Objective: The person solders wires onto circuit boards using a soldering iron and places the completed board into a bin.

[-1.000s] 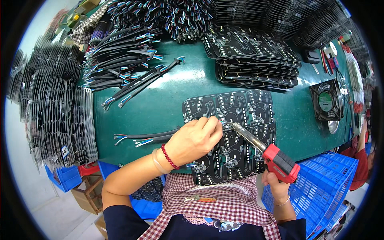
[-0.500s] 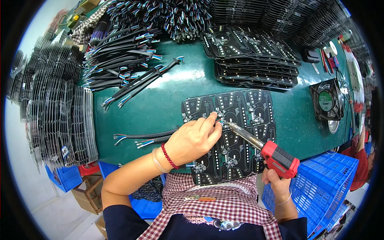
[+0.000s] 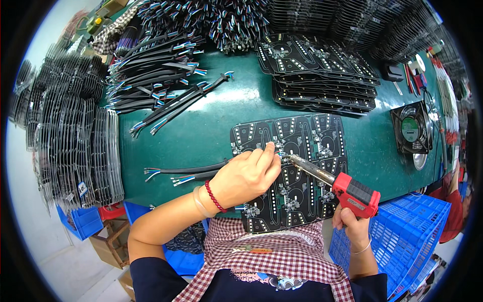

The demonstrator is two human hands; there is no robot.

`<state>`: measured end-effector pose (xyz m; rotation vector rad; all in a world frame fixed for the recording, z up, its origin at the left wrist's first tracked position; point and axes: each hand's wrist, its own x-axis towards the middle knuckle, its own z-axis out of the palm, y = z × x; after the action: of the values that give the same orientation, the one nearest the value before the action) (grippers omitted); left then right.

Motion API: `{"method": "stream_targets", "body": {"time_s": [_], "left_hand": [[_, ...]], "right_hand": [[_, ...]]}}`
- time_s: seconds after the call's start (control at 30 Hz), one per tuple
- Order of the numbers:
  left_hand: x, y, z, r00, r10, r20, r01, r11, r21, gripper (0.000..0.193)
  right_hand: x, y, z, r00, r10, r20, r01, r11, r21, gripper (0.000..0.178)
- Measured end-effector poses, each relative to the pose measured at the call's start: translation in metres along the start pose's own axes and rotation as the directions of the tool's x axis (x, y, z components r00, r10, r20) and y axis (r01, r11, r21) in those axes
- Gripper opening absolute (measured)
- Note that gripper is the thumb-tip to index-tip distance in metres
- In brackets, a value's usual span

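A panel of black circuit boards (image 3: pixel 254 135) lies on the green table in front of me. My left hand (image 3: pixel 247 173) is closed over it, with thumb and forefinger pinching the wire ends of a black cable (image 3: pixel 197 170) at the board's middle. The cable runs out under my hand to the left, where its far end fans into coloured wires. A second cable (image 3: pixel 193 178) lies just below it. My right hand (image 3: pixel 353 229) grips a red and black soldering gun (image 3: pixel 356 195). Its metal tip meets the board right beside my left fingertips; the exact joint is too small to make out.
Bundled cables (image 3: pixel 151 75) lie at the back left. Stacked circuit boards (image 3: pixel 322 83) stand at the back. Racked boards (image 3: pixel 75 146) line the left edge. A black fan (image 3: pixel 410 126) stands at the right, above a blue crate (image 3: pixel 402 236).
The soldering gun's body and my right hand have shifted slightly right, while its tip remains by my left fingertips. The whole view has moved very slightly.
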<state>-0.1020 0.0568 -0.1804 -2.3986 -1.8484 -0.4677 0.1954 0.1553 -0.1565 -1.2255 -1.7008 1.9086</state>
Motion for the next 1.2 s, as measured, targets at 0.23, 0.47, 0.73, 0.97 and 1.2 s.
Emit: {"method": "stream_targets", "body": {"time_s": [0.23, 0.47, 0.73, 0.97, 1.2], "left_hand": [[0.0, 0.001, -0.001, 1.0, 0.004, 0.012, -0.004, 1.0, 0.013, 0.03], [0.001, 0.0, -0.002, 1.0, 0.006, 0.022, -0.006, 1.0, 0.001, 0.031], [0.0, -0.001, -0.001, 1.0, -0.008, 0.011, 0.009, 1.0, -0.029, 0.032], [0.001, -0.002, -0.003, 1.0, -0.004, 0.018, 0.005, 0.998, -0.065, 0.034], [0.003, -0.002, -0.004, 0.999, -0.029, 0.013, 0.031, 0.994, -0.102, 0.033]], "right_hand": [[-0.002, 0.0, -0.002, 0.994, 0.073, -0.075, -0.071, 0.997, 0.033, 0.044], [0.001, -0.004, -0.009, 1.0, -0.023, -0.018, 0.025, 0.992, 0.12, 0.053], [-0.001, 0.006, -0.001, 1.0, -0.012, -0.014, 0.013, 0.997, 0.075, 0.049], [-0.004, 0.009, 0.002, 0.999, 0.009, -0.044, -0.005, 0.995, 0.096, 0.046], [-0.006, 0.009, 0.007, 0.999, -0.032, -0.038, 0.034, 0.998, 0.058, 0.043]]}}
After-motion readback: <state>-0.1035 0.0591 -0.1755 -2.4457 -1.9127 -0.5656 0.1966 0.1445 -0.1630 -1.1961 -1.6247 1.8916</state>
